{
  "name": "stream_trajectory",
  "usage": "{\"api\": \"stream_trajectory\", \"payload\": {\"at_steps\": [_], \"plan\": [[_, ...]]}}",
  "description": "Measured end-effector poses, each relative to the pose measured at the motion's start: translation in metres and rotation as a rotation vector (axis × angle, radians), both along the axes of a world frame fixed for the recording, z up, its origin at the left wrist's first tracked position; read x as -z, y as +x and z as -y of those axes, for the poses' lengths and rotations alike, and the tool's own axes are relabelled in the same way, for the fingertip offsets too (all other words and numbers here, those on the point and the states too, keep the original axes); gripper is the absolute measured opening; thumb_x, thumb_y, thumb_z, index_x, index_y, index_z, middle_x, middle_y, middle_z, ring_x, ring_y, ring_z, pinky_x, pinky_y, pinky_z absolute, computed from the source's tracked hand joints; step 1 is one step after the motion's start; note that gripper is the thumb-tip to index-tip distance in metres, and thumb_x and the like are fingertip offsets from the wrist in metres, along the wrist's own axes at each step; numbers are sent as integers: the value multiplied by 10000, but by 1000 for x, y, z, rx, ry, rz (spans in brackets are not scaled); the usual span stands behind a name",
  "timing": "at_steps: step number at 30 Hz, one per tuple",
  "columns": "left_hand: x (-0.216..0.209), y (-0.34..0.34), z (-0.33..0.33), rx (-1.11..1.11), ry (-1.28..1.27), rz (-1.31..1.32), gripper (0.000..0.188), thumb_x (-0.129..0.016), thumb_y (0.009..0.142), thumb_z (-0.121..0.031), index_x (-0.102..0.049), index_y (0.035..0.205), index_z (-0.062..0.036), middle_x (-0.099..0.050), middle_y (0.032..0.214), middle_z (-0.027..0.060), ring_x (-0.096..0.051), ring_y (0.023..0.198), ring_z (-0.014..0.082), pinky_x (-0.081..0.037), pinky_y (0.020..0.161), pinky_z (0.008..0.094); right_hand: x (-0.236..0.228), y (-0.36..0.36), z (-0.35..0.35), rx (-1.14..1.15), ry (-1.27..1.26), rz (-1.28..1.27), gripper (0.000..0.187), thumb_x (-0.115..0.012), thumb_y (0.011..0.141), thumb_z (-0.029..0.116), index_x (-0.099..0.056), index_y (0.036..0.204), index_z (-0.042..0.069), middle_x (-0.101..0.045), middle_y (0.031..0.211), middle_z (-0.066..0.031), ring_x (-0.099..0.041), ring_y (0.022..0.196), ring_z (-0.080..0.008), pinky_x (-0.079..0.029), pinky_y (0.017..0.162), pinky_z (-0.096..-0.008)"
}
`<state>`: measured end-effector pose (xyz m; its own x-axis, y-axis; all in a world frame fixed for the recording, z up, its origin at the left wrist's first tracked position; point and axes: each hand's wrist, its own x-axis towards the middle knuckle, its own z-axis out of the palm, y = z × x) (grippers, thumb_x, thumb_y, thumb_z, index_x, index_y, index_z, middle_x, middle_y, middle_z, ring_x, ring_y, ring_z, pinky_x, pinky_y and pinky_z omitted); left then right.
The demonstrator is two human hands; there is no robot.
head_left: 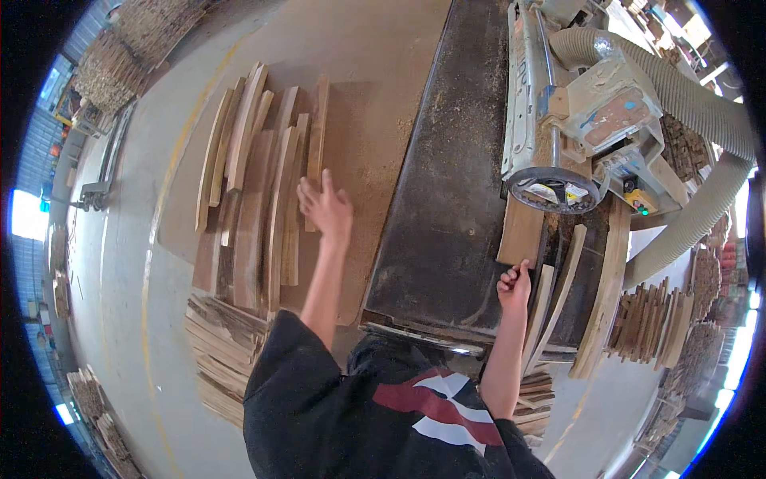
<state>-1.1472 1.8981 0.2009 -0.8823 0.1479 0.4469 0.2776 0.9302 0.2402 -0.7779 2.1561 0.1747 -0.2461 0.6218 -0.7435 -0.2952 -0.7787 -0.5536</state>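
My left hand [327, 206] is stretched out over the stacked wooden strips to my left, fingers spread and slightly blurred. It is nearest to a thin upright strip [317, 120] at the right side of that stack; nothing is in its grasp. On the dark machine table [439, 247], my right hand [515, 285] is closed at the near end of a flat wooden board [522, 230]. The far end of this board is hidden under the woodworking machine [558, 104], beside its black handwheel [554, 190]. Two narrow curved strips [563, 287] lie just right of my right hand.
A long timber piece [604, 295] runs along the table's right side. A ribbed dust hose [694, 88] bends down behind the machine. More wood is piled at lower left [223, 351] and at right [650, 323]. Sawdust covers the brown board [375, 120] under the left stack.
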Motion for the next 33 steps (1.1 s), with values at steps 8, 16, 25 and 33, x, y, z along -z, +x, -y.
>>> {"api": "stream_trajectory", "payload": {"at_steps": [8, 16, 25, 33], "plan": [[3, 4, 42, 226, 827, 634, 573, -629, 914, -73, -473, 1454, -183, -594, 1112, 166, -603, 915, 287, -507, 733, 425, 7, -49, -44, 29, 97, 93, 415, -563, 1008, 519, -540, 842, 140, -479, 617, 31, -478, 525, -122, -293, 412, -235], [-2, 134, 34, 126, 1977, 1488, 505, -389, 1069, -464, -452, 1414, -101, -582, 828, 86, -524, 633, 188, -469, 580, 350, -6, -6, 28, -195, 222, -81, 308, -554, 1040, 396, -601, 1028, 92, -595, 734, -25, -571, 620, -133, -442, 503, -266], [22, 341, 54, 577, 946, 1236, 655, -617, 1018, -261, -310, 1569, -86, -671, 1097, 73, -641, 919, 128, -523, 804, 275, -23, 137, 237, -1023, 32, -56, 593, -525, 1022, 516, -544, 1394, 54, -689, 1159, -117, -679, 1001, -206, -544, 827, -282], [24, 418, -19, 942, 238, 1107, 714, -522, 1020, -439, -207, 1613, -197, -690, 1147, 250, -687, 1026, 386, -525, 900, 441, 21, 209, 258, -355, -213, -353, 396, -645, 985, 424, -571, 1210, 106, -650, 1029, -39, -650, 840, -145, -505, 718, -270]]}}
